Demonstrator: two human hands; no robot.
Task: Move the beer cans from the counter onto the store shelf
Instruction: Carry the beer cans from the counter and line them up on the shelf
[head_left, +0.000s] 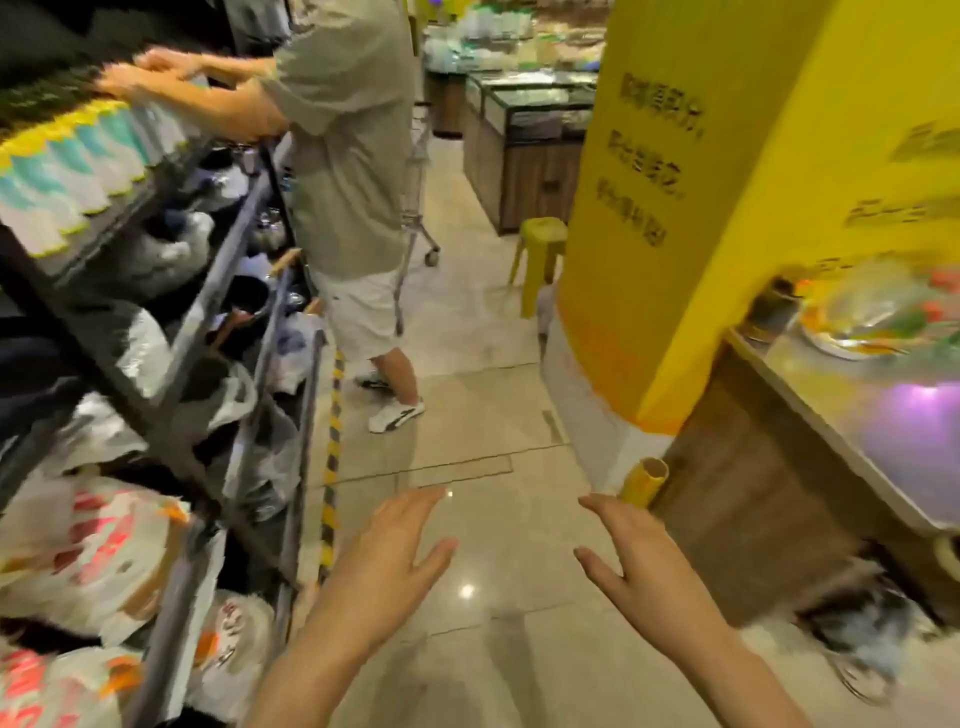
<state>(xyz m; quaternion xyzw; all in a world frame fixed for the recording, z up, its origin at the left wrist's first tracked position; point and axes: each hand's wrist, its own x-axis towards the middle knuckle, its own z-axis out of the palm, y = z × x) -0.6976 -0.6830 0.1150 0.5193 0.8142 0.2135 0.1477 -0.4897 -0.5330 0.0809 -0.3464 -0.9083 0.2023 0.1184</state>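
Left hand (387, 556): held out over the tiled floor (467, 364), fingers straight and loosely spread, holding nothing.
Right hand (641, 566): held out alongside, apart from the left, fingers straight, thumb out, holding nothing.
Store shelf (208, 301): dark metal rack along the left side, tilted tiers. Lowest tiers carried white bags with red print (93, 545); middle tiers carried blurred dark and pale packaged goods.
Hazard tape (332, 467): yellow-and-black strip on the floor along the rack's foot.
Counter (852, 410): at right, pale top over a wood-panelled front, a blurred wrapped tray (878, 317) on it. Beer cans: could not be made out on the counter or elsewhere; motion blur heavy.
Yellow tube (644, 483): beside the counter's near corner.
Yellow pillar (701, 182): behind the counter, dark lettering on it.
Second person (348, 156): standing at the rack, both hands on a row of teal-and-white packages (88, 166) on an upper tier.
Yellow stool (540, 254): beside the pillar.
Display cases (524, 130): farthest back.
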